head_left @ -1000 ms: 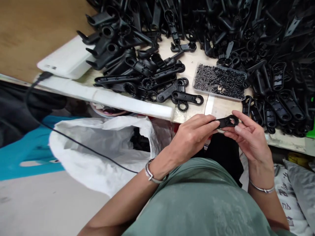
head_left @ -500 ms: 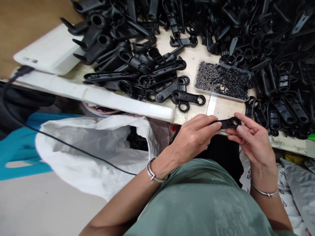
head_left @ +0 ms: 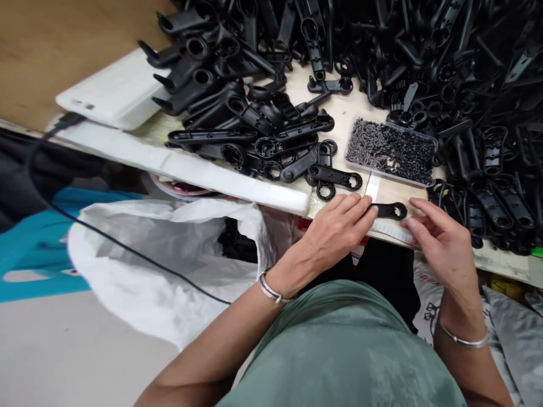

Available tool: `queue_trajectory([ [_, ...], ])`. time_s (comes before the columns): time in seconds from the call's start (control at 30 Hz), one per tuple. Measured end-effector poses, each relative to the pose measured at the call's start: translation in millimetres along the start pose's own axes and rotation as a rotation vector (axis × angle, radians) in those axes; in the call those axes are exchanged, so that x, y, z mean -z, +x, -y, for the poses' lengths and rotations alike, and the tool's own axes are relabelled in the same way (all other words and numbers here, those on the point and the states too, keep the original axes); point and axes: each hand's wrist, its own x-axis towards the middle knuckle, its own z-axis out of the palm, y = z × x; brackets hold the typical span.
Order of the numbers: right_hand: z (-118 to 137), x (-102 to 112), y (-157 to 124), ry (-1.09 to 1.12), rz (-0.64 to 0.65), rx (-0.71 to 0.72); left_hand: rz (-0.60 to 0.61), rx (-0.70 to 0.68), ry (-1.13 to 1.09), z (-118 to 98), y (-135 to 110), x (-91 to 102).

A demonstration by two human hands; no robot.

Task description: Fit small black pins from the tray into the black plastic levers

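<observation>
My left hand [head_left: 339, 226] is closed on one end of a flat black plastic arm with a ring end [head_left: 391, 211], holding it just over the table's front edge. My right hand [head_left: 436, 240] is beside the ring end, fingers loosely apart, no longer gripping the part. A clear tray of small black screws [head_left: 392, 151] sits just beyond the hands. Heaps of the same black plastic arms [head_left: 271, 124] cover the table behind and to the right.
A white box [head_left: 114, 90] with a black cable [head_left: 97, 232] plugged in lies at the table's left corner. A white plastic bag [head_left: 169, 254] holding black parts hangs open below the table edge. A blue stool [head_left: 29, 249] stands at left.
My right hand has let go of the black arm and drawn slightly back. My left hand has lowered the part toward the table edge. The view shifted a little.
</observation>
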Motion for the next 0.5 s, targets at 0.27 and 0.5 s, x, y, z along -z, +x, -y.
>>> queue_trajectory([
  [0.27, -1.3, 7.0, -1.3, -0.151, 0.048, 0.081, 0.059, 0.018, -0.032, -0.2, -4.8, -2.9],
  [0.5, -3.5, 5.2, -1.7, -0.195, 0.046, 0.134, 0.075, 0.025, -0.037, 0.0, -4.6, -3.3],
])
